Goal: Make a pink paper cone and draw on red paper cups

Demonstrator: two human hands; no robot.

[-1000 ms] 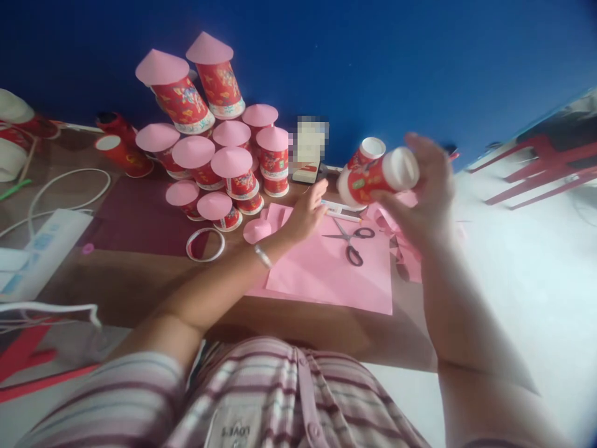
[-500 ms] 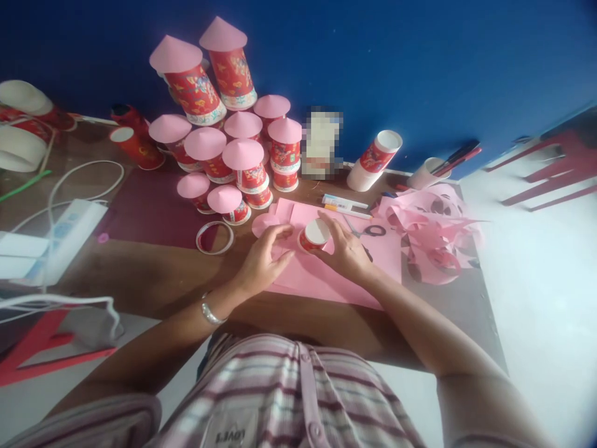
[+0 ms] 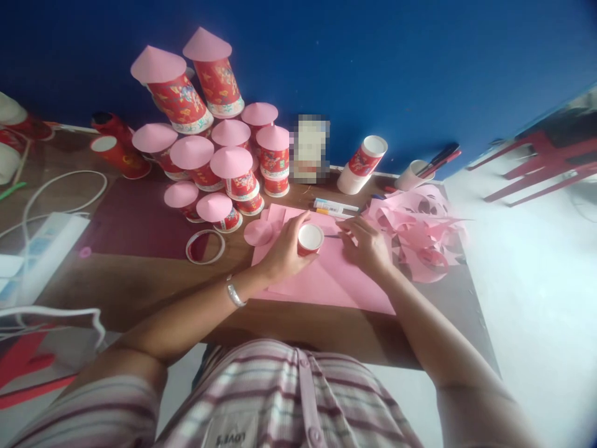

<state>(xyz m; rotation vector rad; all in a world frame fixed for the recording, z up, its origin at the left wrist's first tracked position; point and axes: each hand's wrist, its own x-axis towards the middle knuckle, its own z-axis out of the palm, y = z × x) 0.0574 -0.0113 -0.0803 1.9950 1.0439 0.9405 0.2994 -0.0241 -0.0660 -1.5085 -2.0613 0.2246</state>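
Observation:
My left hand (image 3: pixel 285 252) is closed round a small red paper cup (image 3: pixel 310 240), its white open mouth facing up. Both are over the pink paper sheets (image 3: pixel 326 280). To the right, my right hand (image 3: pixel 366 246) has its fingers curled over a pair of scissors (image 3: pixel 332 236). Only a short length of blade shows, pointing at the cup; the handles are hidden under the hand. A loose pink paper cone (image 3: pixel 258 232) lies just left of the sheets.
Red cups with pink cone tops (image 3: pixel 231 163) stand grouped at back left. A tape roll (image 3: pixel 205 247), markers (image 3: pixel 336 206), a cup stack (image 3: pixel 362 165), a pen cup (image 3: pixel 414 175) and pink paper scraps (image 3: pixel 420 230) surround the sheets. White cables (image 3: pixel 51 311) run along the left.
The cup has passed from my right hand to my left. My right hand has moved right onto the scissors, whose blade now points more level to the left. The view has shifted slightly.

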